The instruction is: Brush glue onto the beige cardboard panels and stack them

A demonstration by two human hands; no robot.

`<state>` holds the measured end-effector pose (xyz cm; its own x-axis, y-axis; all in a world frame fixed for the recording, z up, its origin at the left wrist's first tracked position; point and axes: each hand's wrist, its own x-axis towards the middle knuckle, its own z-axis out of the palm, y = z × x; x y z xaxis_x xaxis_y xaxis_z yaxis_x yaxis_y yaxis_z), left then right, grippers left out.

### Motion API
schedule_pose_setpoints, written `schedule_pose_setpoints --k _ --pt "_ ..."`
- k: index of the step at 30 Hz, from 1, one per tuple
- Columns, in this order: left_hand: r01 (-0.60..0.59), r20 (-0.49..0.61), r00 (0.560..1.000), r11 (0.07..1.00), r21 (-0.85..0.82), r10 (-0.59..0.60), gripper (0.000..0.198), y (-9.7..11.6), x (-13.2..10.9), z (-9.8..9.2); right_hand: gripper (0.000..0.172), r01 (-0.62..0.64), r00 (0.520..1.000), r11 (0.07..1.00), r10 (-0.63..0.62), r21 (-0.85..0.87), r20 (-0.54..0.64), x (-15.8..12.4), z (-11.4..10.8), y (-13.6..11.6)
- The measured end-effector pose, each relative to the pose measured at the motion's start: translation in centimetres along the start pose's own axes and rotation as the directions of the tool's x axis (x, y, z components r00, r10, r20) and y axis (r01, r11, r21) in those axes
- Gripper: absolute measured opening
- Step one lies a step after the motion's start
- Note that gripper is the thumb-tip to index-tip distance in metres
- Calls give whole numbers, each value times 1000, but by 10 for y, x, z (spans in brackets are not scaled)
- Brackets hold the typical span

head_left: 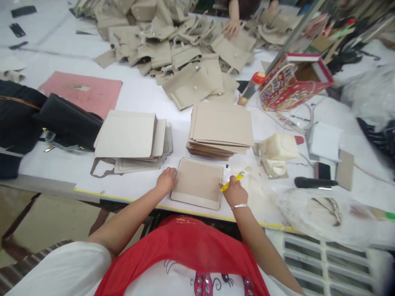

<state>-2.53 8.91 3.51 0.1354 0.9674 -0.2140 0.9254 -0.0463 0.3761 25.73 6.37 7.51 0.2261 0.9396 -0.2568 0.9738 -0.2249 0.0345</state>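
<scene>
A beige panel (199, 183) lies flat at the table's front edge, on a slightly larger pale piece. The fingers of my left hand (166, 180) are together at its left edge; whether they grip it is too small to tell. My right hand (235, 192), at the panel's right edge, is closed around a yellow brush (233, 182) with its bristles pointing up and right. Behind the panel is a stack of tan sheets (222, 125). To the left sits a pile of pale grey panels (128, 135).
Beige fabric pieces (188, 82) are heaped at the back, where another person's hand (232, 28) rests. A red patterned bag (290, 88), a jar (252, 87) and a whitish container (279, 147) stand right. Black bags (68, 121) and a pink sheet (92, 90) lie left.
</scene>
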Motion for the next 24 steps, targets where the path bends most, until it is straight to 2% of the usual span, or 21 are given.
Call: schedule_pose_setpoints --k 2,4,5,7,9,10,12,15,18,24 --pt "-160 -42 985 978 133 167 37 14 -4 -1 44 21 995 993 -9 119 -102 -4 -21 8" --pt "-347 -10 935 918 190 356 38 29 -7 3 45 100 986 932 -47 348 -157 -8 -38 7" --pt "-428 13 901 883 193 434 37 36 -8 7 46 135 986 858 -65 495 -156 -8 -42 2" --pt "-521 53 852 834 181 520 34 48 -9 15 48 136 990 616 -102 776 -92 -3 -43 -20" --pt "-529 79 848 831 171 524 37 56 -10 25 49 25 987 345 -160 938 32 9 -32 -52" --pt "-517 90 856 839 170 509 41 58 -10 28 47 -53 976 251 -194 967 104 17 -24 -69" --pt "-492 111 871 854 173 479 47 59 -10 34 35 -189 948 163 -225 968 223 32 -6 -101" --pt "-482 135 876 856 184 464 49 60 -11 35 22 -308 929 149 -165 940 331 49 15 -119" --pt "-486 141 873 853 188 467 46 62 -14 32 18 -355 928 138 -65 925 366 55 23 -92" --pt "-484 118 875 856 182 470 41 63 -15 39 20 -375 918 117 188 920 350 35 15 21"
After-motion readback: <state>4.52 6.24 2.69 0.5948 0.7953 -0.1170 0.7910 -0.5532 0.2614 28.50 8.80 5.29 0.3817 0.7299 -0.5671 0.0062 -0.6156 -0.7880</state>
